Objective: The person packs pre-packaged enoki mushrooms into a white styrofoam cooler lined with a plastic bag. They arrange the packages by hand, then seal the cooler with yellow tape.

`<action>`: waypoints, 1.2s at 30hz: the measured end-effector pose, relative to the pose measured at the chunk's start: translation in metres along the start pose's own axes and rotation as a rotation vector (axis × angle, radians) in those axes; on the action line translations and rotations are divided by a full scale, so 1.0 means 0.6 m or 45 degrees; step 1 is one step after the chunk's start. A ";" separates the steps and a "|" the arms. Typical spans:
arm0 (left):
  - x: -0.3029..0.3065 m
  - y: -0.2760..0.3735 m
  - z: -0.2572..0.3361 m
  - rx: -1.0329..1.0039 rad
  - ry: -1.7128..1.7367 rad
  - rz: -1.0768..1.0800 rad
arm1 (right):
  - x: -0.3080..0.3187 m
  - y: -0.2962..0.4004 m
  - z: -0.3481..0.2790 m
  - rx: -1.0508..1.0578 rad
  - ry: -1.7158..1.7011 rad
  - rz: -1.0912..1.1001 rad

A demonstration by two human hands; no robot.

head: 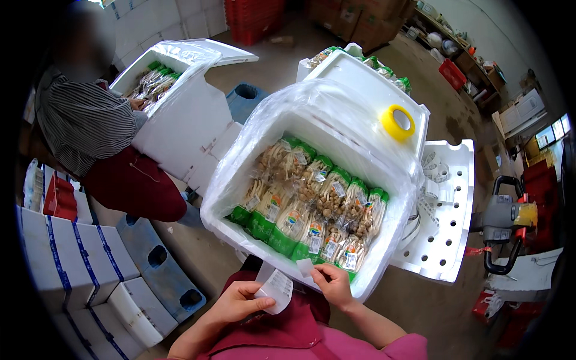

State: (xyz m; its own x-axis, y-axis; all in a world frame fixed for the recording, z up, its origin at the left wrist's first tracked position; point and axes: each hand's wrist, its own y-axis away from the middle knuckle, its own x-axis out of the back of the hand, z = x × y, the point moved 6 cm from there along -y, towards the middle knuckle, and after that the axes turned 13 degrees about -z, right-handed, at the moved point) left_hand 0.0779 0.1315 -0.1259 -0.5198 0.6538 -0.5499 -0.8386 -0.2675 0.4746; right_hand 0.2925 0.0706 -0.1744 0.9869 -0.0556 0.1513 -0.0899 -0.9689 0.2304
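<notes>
My left hand (245,300) pinches a folded strip of printed labels (278,288) just in front of the box. Between the thumb and finger of my right hand (332,284) is a small pale label (305,267), apart from the strip. Before me stands a white foam box (288,112) lined with a clear plastic bag (225,180). Inside lie two rows of bagged mushrooms (294,218) in clear and green packaging. Many of the packs show white stickers, and the nearest pack (351,252) bears one close to my right hand.
A yellow tape roll (398,123) lies on the foam lid (369,85) behind the box. To the right is a perforated white tray (443,211) with label strips (434,173). A co-worker (103,130) sits at another foam box (180,99). Blue-strapped boxes (81,261) stand at left.
</notes>
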 end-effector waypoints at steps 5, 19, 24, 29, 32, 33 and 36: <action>-0.033 0.005 -0.018 -0.006 -0.064 0.046 | 0.003 0.031 0.047 0.069 0.056 0.157; -0.008 0.095 0.011 -0.496 -0.157 -0.059 | 0.037 0.048 0.129 0.027 -0.443 0.305; 0.131 0.291 0.000 -1.367 -0.657 0.580 | 0.033 0.046 0.115 0.074 -0.342 0.259; 0.181 0.461 0.011 -1.896 0.192 0.692 | 0.032 0.044 0.113 0.086 -0.316 0.238; 0.140 0.480 0.061 -1.898 0.418 0.337 | 0.022 0.043 0.093 0.084 -0.274 0.215; 0.143 0.485 0.062 -1.879 0.397 0.346 | 0.023 0.044 0.088 0.089 -0.234 0.225; 0.162 0.481 -0.007 -1.538 -0.005 0.911 | 0.020 0.058 0.091 0.058 -0.157 0.202</action>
State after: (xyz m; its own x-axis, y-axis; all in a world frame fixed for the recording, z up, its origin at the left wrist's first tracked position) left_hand -0.2153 0.1150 -0.0456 -0.8896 0.1204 -0.4407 -0.0180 -0.9731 -0.2297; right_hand 0.3083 0.0230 -0.2170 0.9700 -0.2349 0.0629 -0.2424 -0.9555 0.1685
